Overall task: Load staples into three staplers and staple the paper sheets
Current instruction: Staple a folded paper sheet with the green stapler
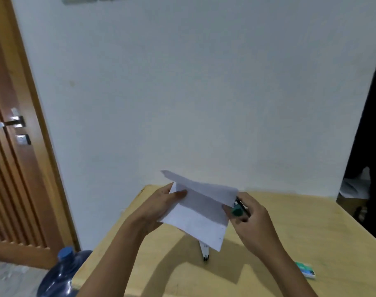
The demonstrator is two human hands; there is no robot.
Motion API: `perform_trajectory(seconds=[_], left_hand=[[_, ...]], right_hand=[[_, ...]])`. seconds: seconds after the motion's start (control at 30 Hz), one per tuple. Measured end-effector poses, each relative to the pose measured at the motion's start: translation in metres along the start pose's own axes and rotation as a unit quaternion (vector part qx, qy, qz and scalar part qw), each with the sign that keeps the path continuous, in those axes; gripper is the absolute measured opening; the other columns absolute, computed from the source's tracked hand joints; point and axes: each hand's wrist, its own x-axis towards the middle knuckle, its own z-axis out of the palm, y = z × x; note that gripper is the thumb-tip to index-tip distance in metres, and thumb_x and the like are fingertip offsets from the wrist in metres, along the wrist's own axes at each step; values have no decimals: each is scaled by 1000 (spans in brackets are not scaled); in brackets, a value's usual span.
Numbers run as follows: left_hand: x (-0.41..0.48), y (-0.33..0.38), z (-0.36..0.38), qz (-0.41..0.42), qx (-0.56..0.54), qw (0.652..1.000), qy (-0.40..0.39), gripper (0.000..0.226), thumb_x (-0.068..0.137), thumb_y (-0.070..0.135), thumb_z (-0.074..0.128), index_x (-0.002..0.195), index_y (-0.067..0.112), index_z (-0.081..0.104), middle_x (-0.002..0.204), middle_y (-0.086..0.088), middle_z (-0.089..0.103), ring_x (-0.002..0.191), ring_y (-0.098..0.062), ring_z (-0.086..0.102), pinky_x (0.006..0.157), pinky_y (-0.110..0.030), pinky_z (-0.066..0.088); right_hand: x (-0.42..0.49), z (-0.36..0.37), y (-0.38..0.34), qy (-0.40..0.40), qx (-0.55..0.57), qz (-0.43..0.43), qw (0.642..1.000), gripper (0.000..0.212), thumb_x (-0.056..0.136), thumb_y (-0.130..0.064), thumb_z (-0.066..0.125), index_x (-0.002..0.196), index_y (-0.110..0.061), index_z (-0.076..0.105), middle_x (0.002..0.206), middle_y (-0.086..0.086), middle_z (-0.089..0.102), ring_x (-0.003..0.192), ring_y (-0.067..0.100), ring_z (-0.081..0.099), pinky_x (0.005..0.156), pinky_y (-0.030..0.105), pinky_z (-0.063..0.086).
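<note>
Above the wooden table (290, 232) I hold white paper sheets (201, 213), their top part folded over. My left hand (161, 209) grips their left edge, thumb on top. My right hand (250, 219) is closed around a small green stapler (238, 210) whose jaws sit at the sheets' right edge. A white stapler (204, 250) lies on the table below the sheets, partly hidden by them. A green and white staple box (306, 270) lies at the right, near the table's front.
A white wall stands right behind the table. At the left are a brown wooden door (13, 168) and a blue water jug (62, 273) on the floor. Dark things and papers (354, 187) fill the right edge.
</note>
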Motion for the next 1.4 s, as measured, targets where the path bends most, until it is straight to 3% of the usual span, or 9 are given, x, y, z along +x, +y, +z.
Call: perform_trajectory(seconds=[0.13, 0.27, 0.43, 0.53, 0.63, 0.73, 0.9, 1.07, 1.4], left_hand=[[-6, 0, 4, -6, 13, 996, 90, 11, 97, 4, 53, 97, 6, 63, 82, -5, 74, 65, -9, 73, 57, -24, 57], [-12, 5, 5, 75, 62, 994, 43, 20, 97, 8, 60, 115, 11, 67, 103, -6, 76, 90, -17, 73, 68, -26, 56], [-14, -1, 12, 76, 50, 996, 27, 20, 99, 11, 55, 106, 14, 73, 89, 2, 76, 76, -12, 71, 62, -21, 52], [-14, -8, 15, 52, 53, 997, 10, 22, 97, 22, 57, 111, 26, 73, 107, 0, 76, 93, -17, 73, 68, -27, 55], [-7, -15, 13, -6, -3, 1000, -11, 31, 96, 46, 52, 114, 29, 72, 118, -1, 73, 103, -20, 71, 72, -32, 55], [0, -21, 7, -63, -145, 987, -8, 58, 94, 67, 39, 120, 26, 71, 127, -11, 68, 116, -29, 65, 81, -38, 57], [9, -40, 12, 36, -40, 995, 78, 37, 87, 45, 69, 106, 14, 76, 111, -14, 75, 104, -34, 70, 77, -35, 58], [10, -45, 19, 62, -72, 990, 105, 37, 86, 44, 68, 108, 16, 75, 111, -11, 75, 102, -29, 72, 87, -44, 59], [7, -58, 28, 47, -103, 992, 64, 31, 88, 37, 70, 113, 19, 75, 116, -11, 74, 107, -29, 70, 82, -33, 58]], right_hand=[[-9, -15, 3, 2, -16, -50, 999, 48, 86, 2, 66, 105, -42, 67, 113, -20, 67, 93, 1, 66, 72, 23, 53], [-8, -19, 2, 98, 200, 67, 973, 16, 85, -32, 71, 101, -30, 74, 78, -21, 73, 66, -4, 66, 58, 6, 44], [-8, -16, 8, 42, 222, 187, 956, 50, 74, -63, 67, 86, -14, 75, 67, 36, 39, 44, 13, 17, 43, 23, 18], [-9, -9, 8, 21, 218, 202, 954, 52, 61, -61, 74, 66, -14, 52, 50, 1, 20, 41, 13, 17, 40, 20, 19], [-6, -3, 11, 21, 209, 205, 956, 39, 72, -44, 77, 44, -26, 57, 41, -14, 36, 34, 4, 32, 49, 23, 26], [-1, 1, 18, 71, 172, 186, 965, 30, 83, -32, 75, 58, -21, 64, 51, -11, 50, 50, 9, 46, 56, 28, 29], [0, 11, 19, 83, 147, 163, 972, 25, 83, -32, 77, 76, -10, 68, 68, 4, 57, 65, 19, 50, 61, 29, 36], [1, 14, 18, 59, 134, 180, 973, 45, 84, -32, 75, 63, -15, 40, 54, -9, 26, 51, 13, 24, 45, 16, 21], [4, -3, 16, 36, 139, 169, 975, 48, 84, -32, 75, 61, -18, 36, 58, -9, 21, 52, 11, 20, 52, 24, 18]])
